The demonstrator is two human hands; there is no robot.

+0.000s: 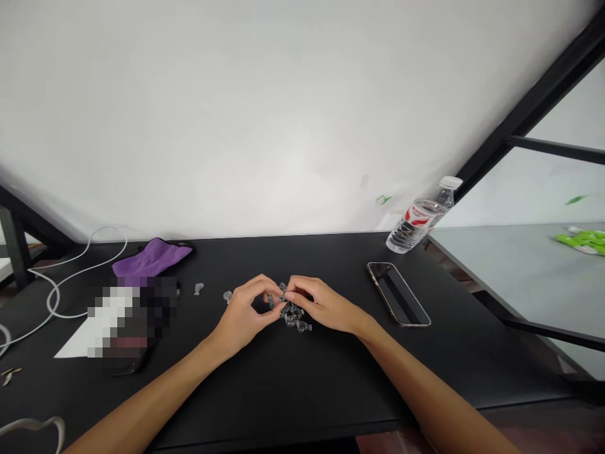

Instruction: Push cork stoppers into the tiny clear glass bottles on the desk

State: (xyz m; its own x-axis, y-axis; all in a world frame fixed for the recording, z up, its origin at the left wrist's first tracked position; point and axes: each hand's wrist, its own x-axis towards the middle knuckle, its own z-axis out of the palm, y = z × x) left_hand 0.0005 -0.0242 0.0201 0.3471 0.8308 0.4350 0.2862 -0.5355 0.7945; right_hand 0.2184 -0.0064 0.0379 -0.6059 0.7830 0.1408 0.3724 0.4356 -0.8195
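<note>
My left hand and my right hand meet over the middle of the black table. Their fingertips pinch a small cluster of clear, bulb-shaped plastic pieces, and my fingers hide its upper part. The lower pieces hang just above the tabletop or rest on it; I cannot tell which. Left of my left hand lie a loose clear piece and another clear piece, both apart from the cluster.
A smartphone lies right of my hands, with a water bottle lying behind it. On the left are a purple cloth, a white cable and white paper beside a pixelated patch. A grey table adjoins on the right.
</note>
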